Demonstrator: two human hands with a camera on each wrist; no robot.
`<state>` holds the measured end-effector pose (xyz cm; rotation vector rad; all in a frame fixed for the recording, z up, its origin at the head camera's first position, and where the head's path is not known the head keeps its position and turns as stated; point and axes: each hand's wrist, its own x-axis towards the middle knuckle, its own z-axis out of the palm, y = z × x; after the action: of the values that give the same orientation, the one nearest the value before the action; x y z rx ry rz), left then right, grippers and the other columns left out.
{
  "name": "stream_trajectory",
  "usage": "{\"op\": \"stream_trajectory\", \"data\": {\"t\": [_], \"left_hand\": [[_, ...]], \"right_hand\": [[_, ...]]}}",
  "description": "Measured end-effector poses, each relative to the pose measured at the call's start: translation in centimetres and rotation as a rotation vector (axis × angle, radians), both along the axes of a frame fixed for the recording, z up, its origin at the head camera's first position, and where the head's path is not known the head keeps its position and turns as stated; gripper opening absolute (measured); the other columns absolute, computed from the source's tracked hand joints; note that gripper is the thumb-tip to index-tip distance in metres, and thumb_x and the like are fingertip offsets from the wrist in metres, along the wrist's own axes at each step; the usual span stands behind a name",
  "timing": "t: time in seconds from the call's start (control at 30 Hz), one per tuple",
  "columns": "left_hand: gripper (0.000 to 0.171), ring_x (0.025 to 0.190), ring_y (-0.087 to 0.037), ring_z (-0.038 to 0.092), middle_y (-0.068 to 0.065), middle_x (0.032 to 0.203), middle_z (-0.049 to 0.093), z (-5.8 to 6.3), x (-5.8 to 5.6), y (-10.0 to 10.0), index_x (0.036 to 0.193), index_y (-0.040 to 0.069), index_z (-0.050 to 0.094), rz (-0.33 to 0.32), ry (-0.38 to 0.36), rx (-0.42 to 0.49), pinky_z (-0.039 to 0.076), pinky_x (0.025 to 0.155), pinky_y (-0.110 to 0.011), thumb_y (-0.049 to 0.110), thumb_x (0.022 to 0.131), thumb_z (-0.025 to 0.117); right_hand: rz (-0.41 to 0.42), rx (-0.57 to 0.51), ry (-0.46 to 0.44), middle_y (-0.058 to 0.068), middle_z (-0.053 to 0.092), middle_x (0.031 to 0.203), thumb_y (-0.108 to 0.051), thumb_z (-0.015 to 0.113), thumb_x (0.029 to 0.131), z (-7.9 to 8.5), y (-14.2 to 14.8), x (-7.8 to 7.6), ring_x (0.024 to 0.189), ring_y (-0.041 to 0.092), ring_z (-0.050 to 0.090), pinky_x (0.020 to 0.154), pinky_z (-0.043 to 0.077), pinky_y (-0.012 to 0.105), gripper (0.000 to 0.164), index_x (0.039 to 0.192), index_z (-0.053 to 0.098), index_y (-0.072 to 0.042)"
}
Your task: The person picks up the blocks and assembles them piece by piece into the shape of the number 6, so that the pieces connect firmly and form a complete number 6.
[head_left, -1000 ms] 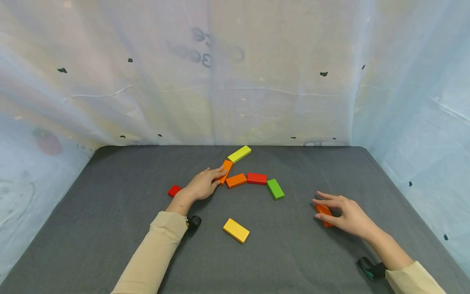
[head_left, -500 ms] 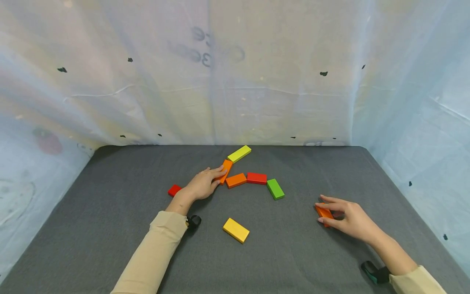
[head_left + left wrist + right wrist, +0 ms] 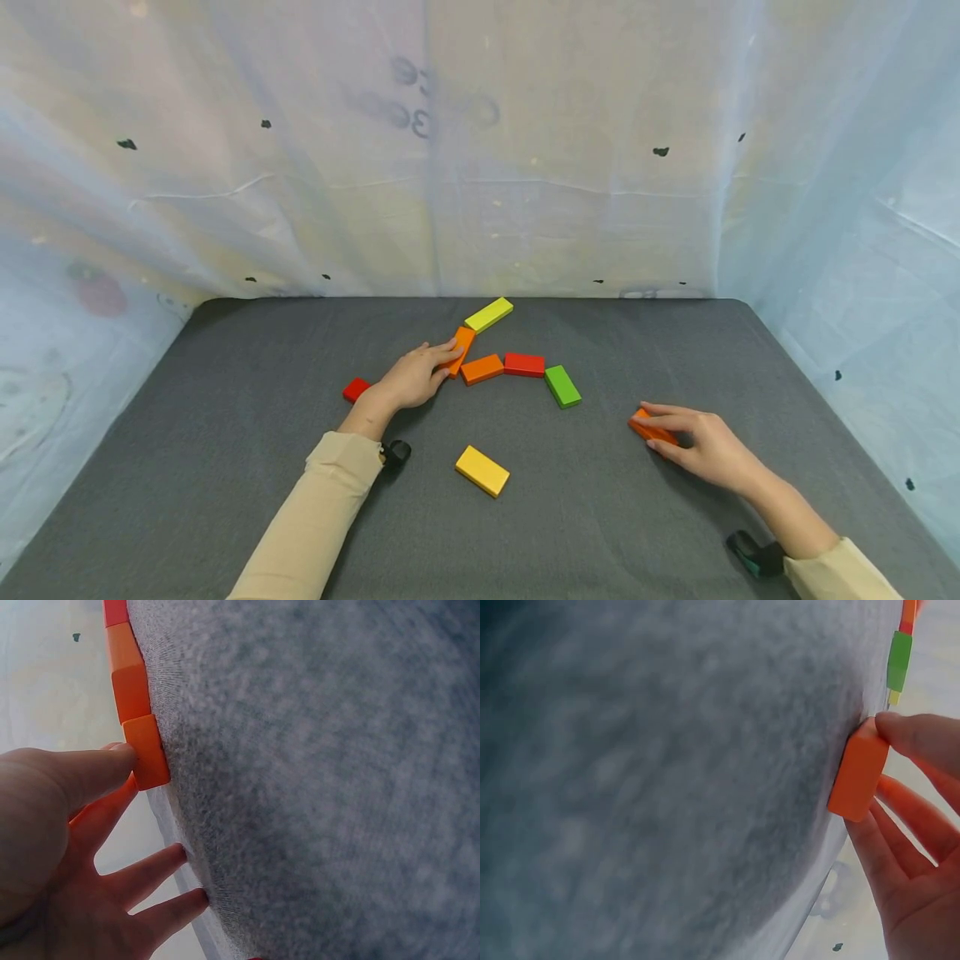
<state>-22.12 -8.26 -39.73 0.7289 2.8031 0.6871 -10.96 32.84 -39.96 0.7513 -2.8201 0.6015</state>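
Note:
In the head view my left hand [image 3: 412,375] pinches an orange block [image 3: 457,354] between thumb and fingers. Its other fingers spread toward the cloth in the left wrist view. This block [image 3: 148,754] lies flat, its near end by a second orange block [image 3: 482,368]; a yellow-green block [image 3: 489,314] angles off its far end. A red block [image 3: 524,364] and a green block [image 3: 562,387] continue the line rightward. Over on the right my right hand [image 3: 708,446] grips another orange block [image 3: 652,427], with thumb and fingers on opposite sides in the right wrist view.
A yellow block [image 3: 482,471] lies by itself on the grey cloth-covered table [image 3: 570,542]. Another red block [image 3: 356,389] is partly hidden behind my left wrist. Pale plastic sheeting [image 3: 570,167] walls off the back and both sides.
My right hand has closed its fingers on the orange block and shifted it slightly left, turning it. The left hand and the line of blocks look unchanged.

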Motion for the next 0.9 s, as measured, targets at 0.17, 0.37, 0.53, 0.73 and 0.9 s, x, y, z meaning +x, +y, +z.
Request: {"op": "stream_trajectory", "data": {"t": [0.17, 0.37, 0.53, 0.73, 0.9], "left_hand": [[0.046, 0.139, -0.047, 0.027, -0.009, 0.155, 0.032, -0.1, -0.1, 0.0, 0.144, 0.009, 0.045, 0.002, -0.006, -0.005, 0.024, 0.115, -0.056, 0.008, 0.098, 0.052], [0.047, 0.139, -0.047, 0.027, -0.009, 0.155, 0.032, 0.1, 0.0, 0.0, 0.144, 0.01, 0.045, 0.005, -0.012, -0.009, 0.024, 0.115, -0.056, 0.009, 0.098, 0.052], [0.046, 0.14, -0.046, 0.027, -0.008, 0.155, 0.031, 0.1, 0.0, 0.0, 0.145, 0.011, 0.044, 0.006, -0.016, -0.009, 0.023, 0.115, -0.056, 0.009, 0.099, 0.052], [0.047, 0.139, -0.047, 0.027, -0.01, 0.155, 0.032, 0.0, -0.1, 0.1, 0.144, 0.009, 0.044, 0.004, -0.001, -0.014, 0.023, 0.116, -0.056, 0.008, 0.098, 0.052], [0.047, 0.139, -0.048, 0.027, -0.011, 0.154, 0.032, 0.0, -0.1, 0.1, 0.144, 0.008, 0.045, 0.006, 0.002, -0.013, 0.024, 0.115, -0.056, 0.007, 0.098, 0.053]], "right_hand": [[0.001, -0.002, -0.015, 0.015, 0.064, 0.125, -0.009, 0.076, 0.08, 0.1, -0.4, -0.1, 0.105, 0.035, 0.064, 0.071, 0.055, 0.037, 0.034, 0.113, 0.073, -0.008], [-0.006, -0.002, -0.006, 0.017, 0.065, 0.121, -0.01, 0.078, 0.078, 0.2, -0.3, -0.1, 0.102, 0.036, 0.065, 0.072, 0.056, 0.042, 0.037, 0.115, 0.072, -0.009], [-0.008, 0.004, 0.001, 0.014, 0.068, 0.116, -0.009, 0.078, 0.077, 0.0, -0.2, -0.1, 0.099, 0.034, 0.066, 0.071, 0.056, 0.041, 0.035, 0.112, 0.073, -0.008], [0.019, -0.017, -0.005, 0.013, 0.067, 0.119, -0.004, 0.077, 0.077, 0.0, -0.6, -0.4, 0.103, 0.035, 0.064, 0.074, 0.056, 0.042, 0.037, 0.114, 0.073, -0.01], [0.062, -0.033, 0.016, 0.011, 0.066, 0.122, 0.0, 0.075, 0.078, 0.0, -1.3, -0.9, 0.107, 0.031, 0.063, 0.077, 0.055, 0.044, 0.043, 0.118, 0.071, -0.015]]}}
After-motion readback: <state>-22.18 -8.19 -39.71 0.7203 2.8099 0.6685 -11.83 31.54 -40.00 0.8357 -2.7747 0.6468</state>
